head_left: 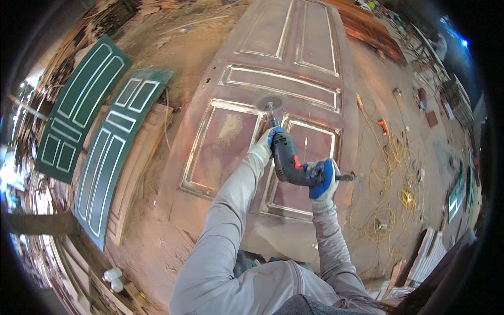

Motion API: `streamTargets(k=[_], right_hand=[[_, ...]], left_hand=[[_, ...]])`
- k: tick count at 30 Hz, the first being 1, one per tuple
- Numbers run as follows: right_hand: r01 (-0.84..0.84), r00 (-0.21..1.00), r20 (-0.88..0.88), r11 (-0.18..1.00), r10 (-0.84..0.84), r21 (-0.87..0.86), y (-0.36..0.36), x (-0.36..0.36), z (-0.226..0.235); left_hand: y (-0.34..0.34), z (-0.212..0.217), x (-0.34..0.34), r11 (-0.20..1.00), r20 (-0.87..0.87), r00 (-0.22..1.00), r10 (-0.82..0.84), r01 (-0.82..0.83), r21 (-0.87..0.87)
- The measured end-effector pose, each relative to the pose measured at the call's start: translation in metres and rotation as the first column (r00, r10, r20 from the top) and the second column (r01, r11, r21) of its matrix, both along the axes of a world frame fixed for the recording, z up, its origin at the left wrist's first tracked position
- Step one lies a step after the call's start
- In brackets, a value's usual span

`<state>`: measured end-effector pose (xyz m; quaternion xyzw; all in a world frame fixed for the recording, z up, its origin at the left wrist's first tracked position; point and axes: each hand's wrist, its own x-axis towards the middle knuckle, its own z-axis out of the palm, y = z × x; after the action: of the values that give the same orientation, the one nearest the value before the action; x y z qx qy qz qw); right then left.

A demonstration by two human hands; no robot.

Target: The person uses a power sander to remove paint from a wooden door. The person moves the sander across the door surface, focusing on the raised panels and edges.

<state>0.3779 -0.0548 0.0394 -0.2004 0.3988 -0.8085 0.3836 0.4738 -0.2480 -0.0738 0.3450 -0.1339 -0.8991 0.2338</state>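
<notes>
A dark power drill (283,157) with a red trigger area is held in both my gloved hands. Around its front end, just behind the chuck, my left hand (265,140) is closed. My right hand (324,182) wraps the rear handle, and the cord end sticks out to its right. From the chuck runs a metal shaft to a round, blurred disc (261,102), which appears to be spinning. The disc is at the brown panelled door (210,86), close to the raised moulding between its panels; whether it touches is hard to tell. Pale dust marks the lower left panel.
Two green doors with white-lined panels, a nearer one (107,157) and a farther one (86,100), lean at the left with a bare wooden door (137,165). Yellow cords (407,197) and an orange tool (384,126) lie on the right floor. Reddish boards (367,31) lie beyond.
</notes>
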Motion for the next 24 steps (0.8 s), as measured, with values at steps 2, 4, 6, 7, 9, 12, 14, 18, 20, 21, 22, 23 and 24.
streamTargets(k=[2,4,6,7,9,12,14,18,20,21,22,23,24], right_hand=[[0.073,0.997,0.036,0.997,-0.073,0.013,-0.027,0.034,-0.004],[0.194,0.973,-0.148,0.974,-0.176,0.115,-0.044,0.081,-0.007],[0.293,0.955,-0.071,0.953,-0.288,0.081,-0.06,0.134,-0.007],[0.337,0.941,-0.05,0.934,-0.334,0.122,-0.069,0.153,-0.005],[0.345,0.934,0.034,0.92,-0.357,0.184,-0.088,0.177,-0.001],[0.24,0.961,0.112,0.965,-0.251,0.105,-0.115,0.183,-0.001],[0.287,0.935,0.15,0.935,-0.32,0.208,-0.128,0.194,-0.008],[0.32,0.901,0.257,0.936,-0.348,0.147,-0.127,0.216,-0.016],[0.372,0.9,0.199,0.922,-0.387,0.111,-0.118,0.211,-0.014],[0.398,0.892,0.179,0.909,-0.414,0.121,-0.114,0.205,-0.012],[0.418,0.888,0.154,0.9,-0.433,0.122,-0.108,0.199,-0.009],[0.439,0.884,0.096,0.884,-0.457,0.157,-0.102,0.19,-0.006],[0.463,0.877,0.075,0.877,-0.474,0.131,-0.1,0.181,-0.005]], left_hand=[[-0.023,-0.024,0.021,0.998,-0.086,0.995,-0.059,0.056,-0.037],[-0.036,-0.046,0.048,0.995,-0.137,0.987,-0.079,0.085,0.041],[-0.055,-0.053,0.073,0.979,-0.168,0.966,-0.199,0.203,0.006],[-0.061,-0.053,0.084,0.981,-0.146,0.971,-0.191,0.195,0.012],[-0.076,-0.048,0.109,0.977,-0.312,0.927,-0.208,0.214,-0.016],[-0.099,-0.034,0.144,0.998,-0.03,0.998,-0.058,0.058,-0.022],[-0.114,-0.026,0.17,0.994,0.037,0.993,-0.111,0.111,0.007],[-0.125,-0.023,0.183,0.98,0.14,0.972,-0.191,0.195,-0.022],[-0.119,-0.027,0.167,0.967,0.083,0.964,-0.254,0.254,0.008],[-0.114,-0.03,0.151,0.959,0.001,0.959,-0.282,0.282,0.003],[-0.108,-0.032,0.137,0.956,-0.007,0.956,-0.293,0.293,0.022],[-0.097,-0.034,0.126,0.952,-0.099,0.949,-0.3,0.304,0.027],[-0.087,-0.036,0.115,0.95,-0.108,0.949,-0.296,0.304,0.064]])
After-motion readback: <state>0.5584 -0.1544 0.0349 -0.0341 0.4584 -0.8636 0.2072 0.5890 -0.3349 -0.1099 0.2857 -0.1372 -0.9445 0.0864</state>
